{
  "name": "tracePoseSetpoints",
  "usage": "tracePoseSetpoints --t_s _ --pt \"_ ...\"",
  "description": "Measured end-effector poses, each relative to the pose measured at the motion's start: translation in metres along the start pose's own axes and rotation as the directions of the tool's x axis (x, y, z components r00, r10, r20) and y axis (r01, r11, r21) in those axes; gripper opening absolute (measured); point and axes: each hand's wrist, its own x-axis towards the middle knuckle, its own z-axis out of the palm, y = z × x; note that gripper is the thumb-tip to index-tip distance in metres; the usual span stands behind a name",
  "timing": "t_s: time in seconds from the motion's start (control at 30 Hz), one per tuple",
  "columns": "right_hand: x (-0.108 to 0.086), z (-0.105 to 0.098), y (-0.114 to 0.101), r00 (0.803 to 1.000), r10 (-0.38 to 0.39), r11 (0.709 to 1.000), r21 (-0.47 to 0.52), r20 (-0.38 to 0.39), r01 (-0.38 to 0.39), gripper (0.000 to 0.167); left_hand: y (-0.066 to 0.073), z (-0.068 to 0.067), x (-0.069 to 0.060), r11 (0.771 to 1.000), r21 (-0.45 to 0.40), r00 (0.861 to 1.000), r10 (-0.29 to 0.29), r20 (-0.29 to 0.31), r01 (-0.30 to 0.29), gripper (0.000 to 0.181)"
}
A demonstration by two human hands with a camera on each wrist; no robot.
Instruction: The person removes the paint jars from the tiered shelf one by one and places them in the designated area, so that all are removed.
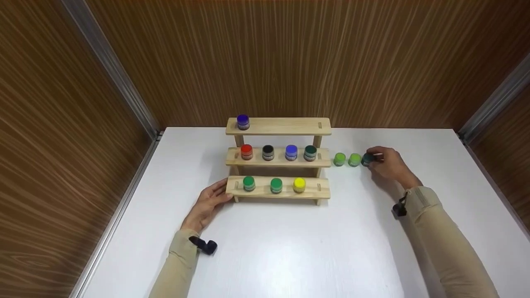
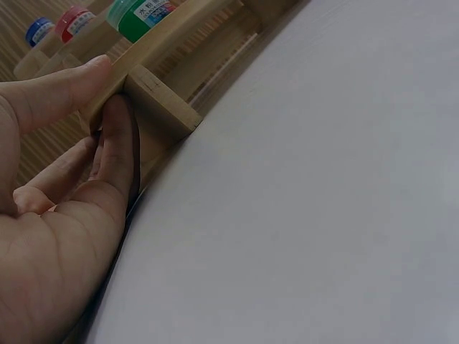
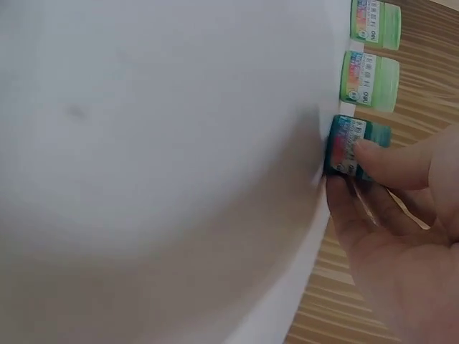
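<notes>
A three-tier wooden rack [image 1: 256, 191] stands on the white table, with small paint jars on its steps. My left hand [image 1: 205, 205] pinches the left end of the lowest step. In the left wrist view its thumb [image 2: 61, 93] lies on the step's edge and the fingers reach beneath. Right of the rack, my right hand [image 1: 389, 166] holds a dark green paint jar [image 3: 348, 145] between thumb and fingers, at the table surface. Beside that jar, two light green paint jars [image 1: 354, 159] stand in a row with it.
The top step holds a purple jar [image 1: 243, 122]. Red [image 1: 246, 152], black [image 1: 268, 152], blue [image 1: 291, 152] and dark green jars [image 1: 310, 153] sit on the middle step. Below are two green jars [image 1: 276, 186] and a yellow jar [image 1: 299, 185]. Wood-grain panels [image 1: 281, 58] enclose the table.
</notes>
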Motion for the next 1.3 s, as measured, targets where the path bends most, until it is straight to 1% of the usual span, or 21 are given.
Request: tracePoseSetpoints --t_s 0.13,0.2,0.3,0.43,0.63,0.8,1.0,1.2,1.3 --pt "-0.003 -0.012 -0.009 1.0 -0.007 0.999 0.035 0.001 0.007 0.05 0.0 0.001 0.0 1.0 -0.005 1.0 -0.002 0.002 0.002 0.077" --pt "-0.003 -0.018 -0.016 0.999 -0.03 0.998 0.05 -0.013 0.031 0.05 0.0 0.001 0.0 1.0 -0.005 1.0 -0.002 -0.004 0.002 0.077" --pt "-0.003 -0.024 -0.031 0.995 -0.086 0.994 0.057 -0.048 0.089 0.048 0.0 0.001 0.001 1.0 -0.001 1.0 0.0 -0.009 0.0 0.077" --pt "-0.003 -0.026 -0.052 0.982 -0.161 0.983 0.07 -0.103 0.169 0.046 0.001 0.001 0.0 1.0 0.001 1.0 0.0 0.004 0.0 0.077" --pt "0.0 -0.024 -0.088 0.962 -0.22 0.971 0.055 -0.162 0.231 0.04 0.002 0.001 -0.001 1.0 -0.001 1.0 0.001 0.025 -0.001 0.077" --pt "0.008 -0.019 -0.122 0.942 -0.272 0.957 0.041 -0.198 0.286 0.037 0.002 0.001 -0.001 1.0 -0.005 1.0 -0.002 0.007 0.002 0.076" --pt "0.017 -0.01 -0.158 0.927 -0.308 0.941 0.071 -0.214 0.33 0.035 0.001 0.002 0.005 1.0 -0.014 1.0 -0.008 -0.004 0.008 0.077" --pt "0.029 0.009 -0.185 0.918 -0.327 0.928 0.106 -0.225 0.356 0.035 0.001 0.001 0.006 1.0 0.007 1.0 -0.004 -0.002 0.004 0.075" --pt "0.036 0.02 -0.2 0.91 -0.352 0.918 0.109 -0.219 0.382 0.035 0.001 -0.001 0.005 1.0 -0.003 1.0 0.001 -0.007 -0.001 0.074"
